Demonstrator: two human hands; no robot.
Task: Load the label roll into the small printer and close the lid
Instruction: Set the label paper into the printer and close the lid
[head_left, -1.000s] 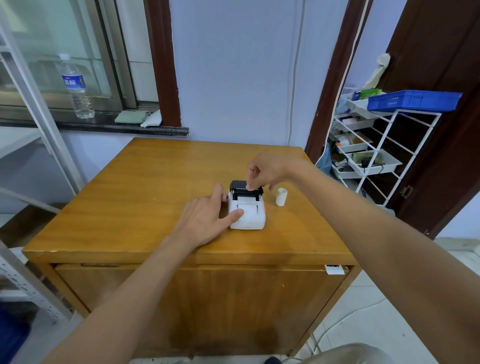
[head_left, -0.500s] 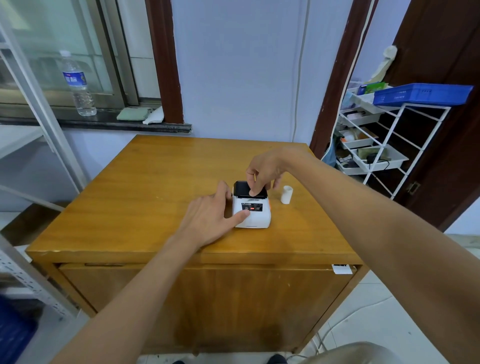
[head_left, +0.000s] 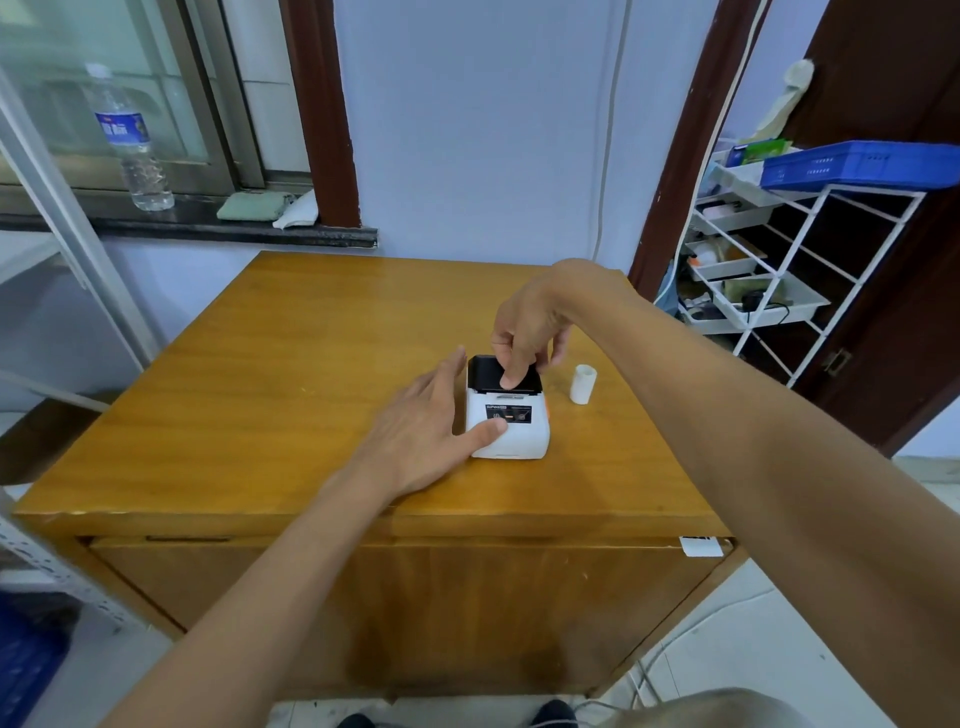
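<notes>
Shifted since a moment ago: right hand (head_left: 524, 332) lower, fingers (head_left: 511, 376) curled narrow, tip pressing the black lid (head_left: 488, 371) on the printer (head_left: 511, 426). Left hand (head_left: 426, 431) spread wide, bracing the printer on the counter (head_left: 291, 374). Label roll (head_left: 582, 383) upright just beside, not yet loaded. Opening step, probably; next calls for lifting the lid, then fetching the roll.

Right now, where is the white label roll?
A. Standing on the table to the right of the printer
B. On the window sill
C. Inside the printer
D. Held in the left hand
A: the label roll stands upright on the table, just right of the printer, with neither hand touching it.
</notes>
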